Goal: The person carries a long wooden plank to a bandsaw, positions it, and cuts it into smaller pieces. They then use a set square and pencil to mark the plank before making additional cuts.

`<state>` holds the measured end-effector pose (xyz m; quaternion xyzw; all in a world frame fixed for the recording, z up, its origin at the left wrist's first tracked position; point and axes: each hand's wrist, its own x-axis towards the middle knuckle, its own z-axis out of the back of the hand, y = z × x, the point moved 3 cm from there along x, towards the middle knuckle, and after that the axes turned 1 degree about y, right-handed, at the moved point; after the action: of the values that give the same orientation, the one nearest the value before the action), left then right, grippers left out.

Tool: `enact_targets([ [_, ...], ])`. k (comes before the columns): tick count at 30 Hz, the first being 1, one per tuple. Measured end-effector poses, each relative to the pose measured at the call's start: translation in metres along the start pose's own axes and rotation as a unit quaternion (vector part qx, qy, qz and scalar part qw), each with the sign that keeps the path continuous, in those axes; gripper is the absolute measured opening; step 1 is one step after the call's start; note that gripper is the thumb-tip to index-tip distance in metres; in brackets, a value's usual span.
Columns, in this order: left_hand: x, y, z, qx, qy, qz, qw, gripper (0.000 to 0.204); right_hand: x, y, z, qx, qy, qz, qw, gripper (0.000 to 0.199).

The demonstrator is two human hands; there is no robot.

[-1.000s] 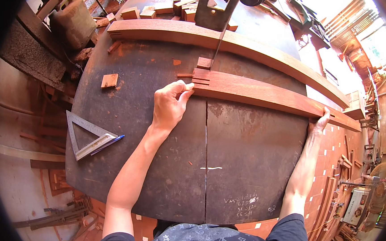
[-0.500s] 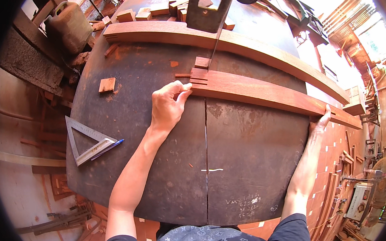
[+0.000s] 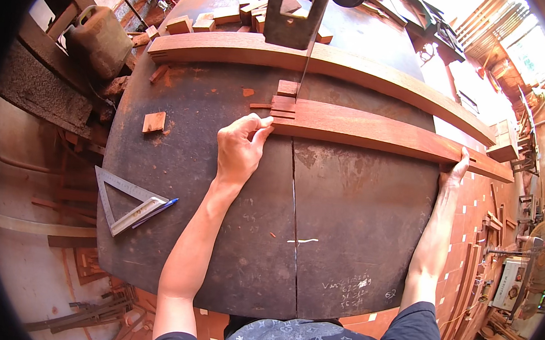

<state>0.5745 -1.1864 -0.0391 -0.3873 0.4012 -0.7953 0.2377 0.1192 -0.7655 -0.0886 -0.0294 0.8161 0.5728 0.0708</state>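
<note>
Writing [image 3: 347,290] marks the table [image 3: 248,250] before the blade [image 3: 303,71], where the beam [image 3: 364,129] lies, left hand [image 3: 239,145] pinching its slotted end, right hand [image 3: 454,170] clasping it well right of the blade, arms [image 3: 187,259] extended.

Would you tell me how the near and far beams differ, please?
The left hand and right hand touch the near beam, not the far beam. The near beam sits at the blade; the far beam lies beyond it. The near beam looks redder than the far beam. Both are long and wooden.
</note>
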Motion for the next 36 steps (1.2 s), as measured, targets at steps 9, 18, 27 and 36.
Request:
enact_targets([
  [9,0.0025,0.0018,-0.0017,-0.008,-0.013,-0.008,1.000,0.012,-0.0004,-0.0021,-0.0037,0.000,-0.002,0.010,1.000,0.048],
  [18,0.0040,0.0032,-0.0020,-0.013,-0.018,-0.002,1.000,0.011,-0.0010,-0.0019,-0.0036,-0.036,-0.018,-0.002,0.999,0.050],
  [27,0.0066,0.0043,-0.0043,-0.024,-0.018,0.012,0.999,0.014,0.0020,-0.0009,-0.0023,-0.020,-0.002,-0.012,1.000,0.050],
  [36,0.0077,0.0042,-0.0050,-0.028,-0.024,0.013,0.999,0.013,0.0029,-0.0026,-0.0076,0.008,0.012,-0.018,1.000,0.051],
])
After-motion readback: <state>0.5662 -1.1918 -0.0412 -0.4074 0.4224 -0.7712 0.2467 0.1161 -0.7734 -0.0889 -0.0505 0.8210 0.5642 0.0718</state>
